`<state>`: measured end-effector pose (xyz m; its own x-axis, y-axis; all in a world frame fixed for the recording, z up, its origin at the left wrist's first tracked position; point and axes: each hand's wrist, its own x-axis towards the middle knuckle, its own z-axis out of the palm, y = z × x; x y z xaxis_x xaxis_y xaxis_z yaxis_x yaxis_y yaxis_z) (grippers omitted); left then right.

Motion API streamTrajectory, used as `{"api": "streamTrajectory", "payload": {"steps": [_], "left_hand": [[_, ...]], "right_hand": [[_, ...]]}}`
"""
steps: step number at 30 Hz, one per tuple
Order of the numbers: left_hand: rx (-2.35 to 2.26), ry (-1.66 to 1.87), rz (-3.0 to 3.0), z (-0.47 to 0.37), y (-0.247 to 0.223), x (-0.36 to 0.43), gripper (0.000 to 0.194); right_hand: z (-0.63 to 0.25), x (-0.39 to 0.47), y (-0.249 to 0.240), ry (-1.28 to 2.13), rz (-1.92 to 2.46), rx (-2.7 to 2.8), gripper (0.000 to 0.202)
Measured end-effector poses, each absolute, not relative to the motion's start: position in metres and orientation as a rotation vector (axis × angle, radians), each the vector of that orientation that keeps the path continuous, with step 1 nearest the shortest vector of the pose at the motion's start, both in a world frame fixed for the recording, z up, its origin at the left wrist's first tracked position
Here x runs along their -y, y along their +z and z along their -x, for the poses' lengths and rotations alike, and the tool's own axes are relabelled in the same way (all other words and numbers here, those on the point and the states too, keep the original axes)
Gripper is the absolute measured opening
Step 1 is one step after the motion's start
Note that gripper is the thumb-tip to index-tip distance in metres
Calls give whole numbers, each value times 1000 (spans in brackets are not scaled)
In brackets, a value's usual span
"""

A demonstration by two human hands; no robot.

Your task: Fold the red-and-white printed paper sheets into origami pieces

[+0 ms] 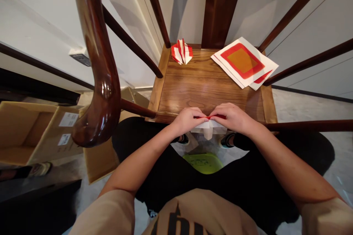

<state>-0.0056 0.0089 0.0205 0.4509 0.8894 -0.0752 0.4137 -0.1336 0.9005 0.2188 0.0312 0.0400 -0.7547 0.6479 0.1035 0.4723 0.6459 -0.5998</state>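
Note:
Both hands pinch a folded sheet of red and white paper just past the front edge of the wooden chair seat. My left hand is closed on its left side, and my right hand is closed on its right side. A red strip shows along the top between my fingertips, while white folded flaps hang below. At the seat's back left rests a red and white folded paper piece. Several white sheets with a red and orange square printed on top lie at the back right.
A dark curved chair arm rises at the left, with slim spindles around the seat. Open cardboard boxes stand on the floor at left. A yellow-green lidded item lies below, between my legs. Another person's shoe shows at far left.

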Motion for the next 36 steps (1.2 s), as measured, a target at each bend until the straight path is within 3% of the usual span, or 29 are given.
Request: {"api": "streamTrajectory", "payload": {"steps": [15, 22, 24, 30, 36], "left_hand": [[-1023, 397, -2084, 12, 15, -14, 34], [-1092, 356, -2065, 11, 10, -23, 31], [-1102, 383, -2033, 10, 7, -33, 32], [-1357, 559, -1931, 10, -9, -62, 34], [-1574, 576, -2283, 6, -19, -56, 24]], "right_hand": [[-211, -27, 31, 928, 1105, 2456, 17], [-213, -39, 20, 993, 1125, 2449, 21], [-212, -46, 21, 904, 1164, 2475, 21], [-197, -46, 21, 143, 1344, 2291, 37], [-183, -26, -19, 113, 1306, 2511, 48]]}}
